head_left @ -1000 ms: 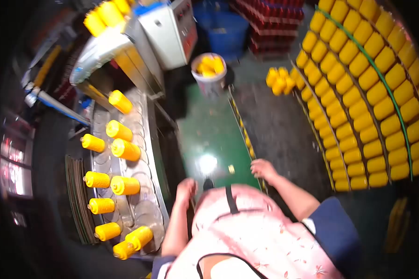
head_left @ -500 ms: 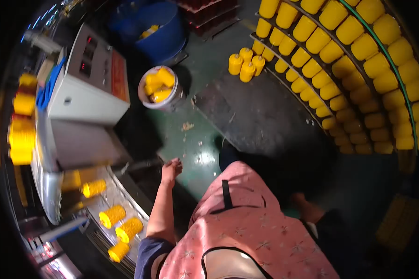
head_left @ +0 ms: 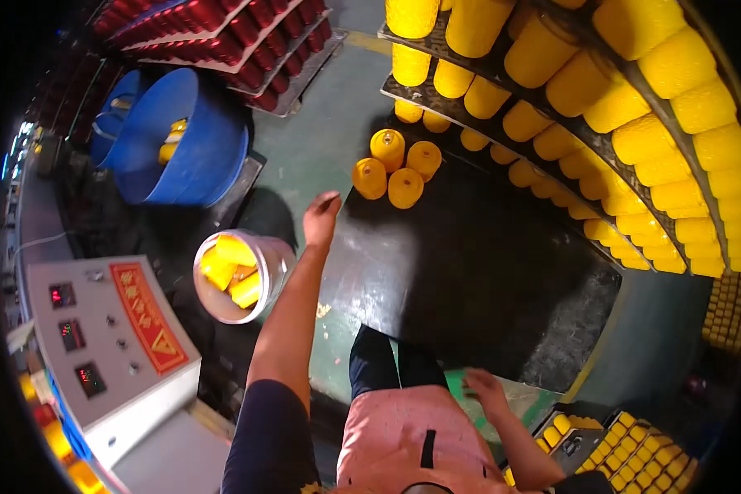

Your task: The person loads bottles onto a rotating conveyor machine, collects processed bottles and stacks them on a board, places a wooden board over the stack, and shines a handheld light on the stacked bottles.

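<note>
My left hand (head_left: 322,218) is stretched forward over the floor, its fingers loosely bent and nothing visible in them. Just beyond it and to the right stands a small group of yellow thread cones (head_left: 388,149), apart from the hand. Low at the right of my body hangs my right hand (head_left: 484,389), fingers apart and holding nothing that I can see. A white bucket (head_left: 277,262) with yellow cones (head_left: 232,265) lying in it stands left of my left forearm.
A tall curved-looking rack (head_left: 469,111) of yellow cones fills the right side. A blue tub (head_left: 210,156) and a stack of red cones (head_left: 247,49) stand at the far left. A control box (head_left: 123,329) is near left. A dark mat (head_left: 486,272) covers the floor ahead.
The view has swung left and moved nearer the yellow cones and the rack. My left hand has moved forward toward the cone group, and my right hand has come into clearer view.
</note>
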{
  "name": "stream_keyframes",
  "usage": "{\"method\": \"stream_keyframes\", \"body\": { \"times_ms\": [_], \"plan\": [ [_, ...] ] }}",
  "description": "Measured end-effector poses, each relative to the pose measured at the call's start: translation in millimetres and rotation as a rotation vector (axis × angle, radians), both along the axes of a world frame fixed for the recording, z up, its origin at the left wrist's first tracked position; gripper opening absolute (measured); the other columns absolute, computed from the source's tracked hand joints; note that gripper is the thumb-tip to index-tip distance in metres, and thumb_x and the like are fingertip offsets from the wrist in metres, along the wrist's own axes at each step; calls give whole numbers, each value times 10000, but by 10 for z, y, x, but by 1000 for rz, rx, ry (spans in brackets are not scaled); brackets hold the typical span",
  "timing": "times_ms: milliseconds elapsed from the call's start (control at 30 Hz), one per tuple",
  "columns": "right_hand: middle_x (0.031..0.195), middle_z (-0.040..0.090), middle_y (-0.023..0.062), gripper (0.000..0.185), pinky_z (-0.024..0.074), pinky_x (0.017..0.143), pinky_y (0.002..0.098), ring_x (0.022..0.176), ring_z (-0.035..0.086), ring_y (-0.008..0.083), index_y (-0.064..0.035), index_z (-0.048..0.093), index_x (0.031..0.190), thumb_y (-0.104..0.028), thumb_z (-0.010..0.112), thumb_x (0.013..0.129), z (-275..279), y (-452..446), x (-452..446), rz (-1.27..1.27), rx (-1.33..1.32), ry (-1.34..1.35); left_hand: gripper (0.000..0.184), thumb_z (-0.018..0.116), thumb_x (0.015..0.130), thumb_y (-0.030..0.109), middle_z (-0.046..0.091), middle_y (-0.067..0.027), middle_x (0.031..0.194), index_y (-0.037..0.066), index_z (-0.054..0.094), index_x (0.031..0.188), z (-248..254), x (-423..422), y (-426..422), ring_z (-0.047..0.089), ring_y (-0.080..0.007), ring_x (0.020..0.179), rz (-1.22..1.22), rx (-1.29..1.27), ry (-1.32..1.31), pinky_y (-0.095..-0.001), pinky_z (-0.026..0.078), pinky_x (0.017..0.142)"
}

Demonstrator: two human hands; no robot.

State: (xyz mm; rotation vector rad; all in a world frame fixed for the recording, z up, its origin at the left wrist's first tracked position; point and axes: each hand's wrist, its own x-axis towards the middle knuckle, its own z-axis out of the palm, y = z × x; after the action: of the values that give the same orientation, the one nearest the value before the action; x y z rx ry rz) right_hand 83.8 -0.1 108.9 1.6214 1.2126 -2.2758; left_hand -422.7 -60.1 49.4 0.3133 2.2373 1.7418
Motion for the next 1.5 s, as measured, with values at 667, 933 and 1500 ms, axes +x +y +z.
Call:
{"method": "stream_keyframes", "body": {
  "times_ms": [667,933,1500],
  "plan": [
    [1076,608,91,442,450,876,364,1024,559,292,-94,560,1138,-104,723,727,-1117,1769,-4616,214,1311,550,436,676,780,282,650,-141,805,79,591,1157,-598,-1069,1773,634,-253,723,-457,-243,256,-338,488,677],
    [786,571,34,320,423,538,233,641,548,89,-79,573,1076,-72,700,783,-1325,1911,-4668,-276,1139,301,363,627,825,246,661,-175,882,82,594,1147,-501,-967,1536,641,-330,810,-282,-335,279,-370,492,716],
    [612,519,-14,254,382,450,239,507,468,41,-114,599,1061,-119,660,814,158,1098,-2415,408,768,156,371,622,823,194,659,-137,763,141,592,1189,456,987,-1188,645,-242,609,-197,-423,-114,-348,492,585]
  ]
}}
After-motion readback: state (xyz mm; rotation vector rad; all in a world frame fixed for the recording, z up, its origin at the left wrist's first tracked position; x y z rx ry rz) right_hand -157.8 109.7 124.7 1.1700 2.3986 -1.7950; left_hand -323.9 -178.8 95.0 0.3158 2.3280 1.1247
